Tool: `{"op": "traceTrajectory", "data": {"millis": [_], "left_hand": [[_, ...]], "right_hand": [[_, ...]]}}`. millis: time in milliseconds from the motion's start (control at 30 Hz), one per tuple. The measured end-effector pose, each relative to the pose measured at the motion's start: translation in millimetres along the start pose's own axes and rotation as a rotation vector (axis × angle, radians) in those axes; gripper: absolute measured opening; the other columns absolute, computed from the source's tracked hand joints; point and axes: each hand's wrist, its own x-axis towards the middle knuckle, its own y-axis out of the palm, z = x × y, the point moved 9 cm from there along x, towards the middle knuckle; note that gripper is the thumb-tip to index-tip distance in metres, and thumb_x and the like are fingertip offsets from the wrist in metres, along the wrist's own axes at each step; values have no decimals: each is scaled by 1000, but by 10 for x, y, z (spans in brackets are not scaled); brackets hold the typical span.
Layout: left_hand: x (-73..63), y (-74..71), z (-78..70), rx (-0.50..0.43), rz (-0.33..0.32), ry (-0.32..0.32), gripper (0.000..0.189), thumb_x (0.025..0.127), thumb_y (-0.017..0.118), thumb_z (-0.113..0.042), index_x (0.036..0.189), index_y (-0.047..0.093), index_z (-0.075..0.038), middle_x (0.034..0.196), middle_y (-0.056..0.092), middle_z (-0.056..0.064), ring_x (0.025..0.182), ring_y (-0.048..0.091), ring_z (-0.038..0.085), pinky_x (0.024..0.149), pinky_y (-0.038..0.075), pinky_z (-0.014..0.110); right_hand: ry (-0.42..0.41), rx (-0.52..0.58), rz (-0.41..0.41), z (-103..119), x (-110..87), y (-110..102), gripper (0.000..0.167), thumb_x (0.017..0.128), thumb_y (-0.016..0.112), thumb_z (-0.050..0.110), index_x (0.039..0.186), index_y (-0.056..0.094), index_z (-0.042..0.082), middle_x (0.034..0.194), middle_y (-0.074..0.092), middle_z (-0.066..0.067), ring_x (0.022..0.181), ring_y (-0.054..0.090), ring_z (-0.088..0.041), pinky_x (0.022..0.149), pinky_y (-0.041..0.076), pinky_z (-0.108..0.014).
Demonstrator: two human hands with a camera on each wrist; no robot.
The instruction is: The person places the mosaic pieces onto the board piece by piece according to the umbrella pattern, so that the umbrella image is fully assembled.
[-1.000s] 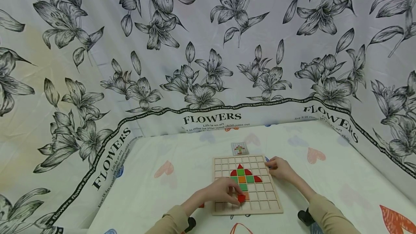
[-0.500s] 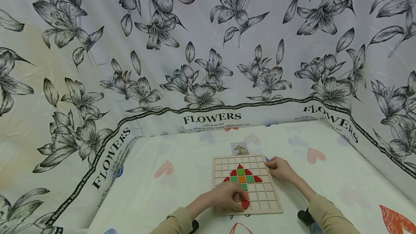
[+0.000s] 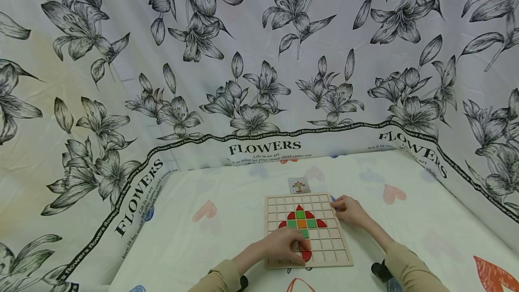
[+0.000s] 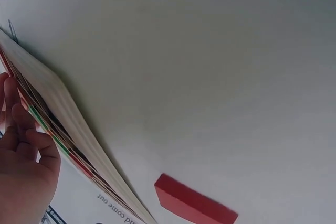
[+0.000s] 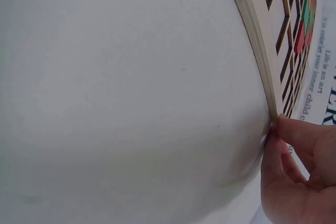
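A square wooden grid board (image 3: 329,256) lies on the cloth, with green, orange and red tiles set in its middle columns. My left hand (image 3: 280,243) is over the lower part of the board, thumb and fingertips at a red tile (image 3: 307,256) with a rounded edge, pinching it in a cell near the board's front edge. The hand covers part of this tile and some cells around it. At the board's far right corner, my right hand (image 3: 349,210) pinches the rim between thumb and forefinger; in the right wrist view the thumb (image 5: 299,130) meets the corner.
A small pattern card (image 3: 299,185) lies just behind the board. In the left wrist view a loose red block (image 4: 194,202) rests on the cloth beside the board. A flower-printed curtain (image 3: 259,102) surrounds the table's far and side edges.
My left hand has moved slightly right and toward the front edge, bringing the red tile down into a cell below the orange one. My right hand has stayed at the corner.
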Motion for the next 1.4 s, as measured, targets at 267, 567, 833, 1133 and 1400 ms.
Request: {"op": "traceTrajectory", "data": {"millis": [267, 567, 833, 1133, 1400], "left_hand": [[4, 11, -30, -16, 11, 22, 23, 82, 73, -33, 102, 71, -22, 82, 60, -12, 68, 43, -3, 58, 36, 11], [6, 19, -34, -2, 11, 19, 21, 82, 74, -32, 100, 71, -21, 80, 58, -12, 67, 43, -2, 58, 36, 11], [0, 11, -20, -21, 2, 0, 19, 81, 75, -31, 95, 70, -20, 79, 58, -13, 65, 42, -4, 57, 37, 11], [0, 6, -1, -35, -3, -30, 17, 80, 76, -31, 91, 69, -20, 78, 59, -14, 65, 42, -4, 57, 37, 12], [7, -3, -26, -18, -4, -10, 18, 81, 75, -31, 93, 70, -19, 81, 60, -13, 67, 43, -3, 58, 37, 11]], "right_hand": [[-8, -1, 0, 23, -9, -1, 32, 79, 66, -3, 110, 65, -11, 103, 61, -20, 90, 61, -33, 67, 50, -32], [0, 0, 1, 35, -11, -3, 33, 79, 67, -2, 111, 65, -11, 102, 61, -19, 90, 62, -32, 67, 50, -32], [-4, 0, 1, 40, -17, -3, 32, 80, 66, -2, 110, 65, -12, 102, 60, -20, 90, 61, -32, 67, 50, -30], [-12, 1, 7, 36, -9, -4, 32, 80, 66, -2, 111, 65, -11, 103, 61, -20, 90, 61, -32, 68, 50, -31], [-18, 1, 6, 52, -19, -17, 32, 79, 66, -2, 111, 65, -11, 103, 60, -20, 90, 62, -33, 68, 50, -32]]}}
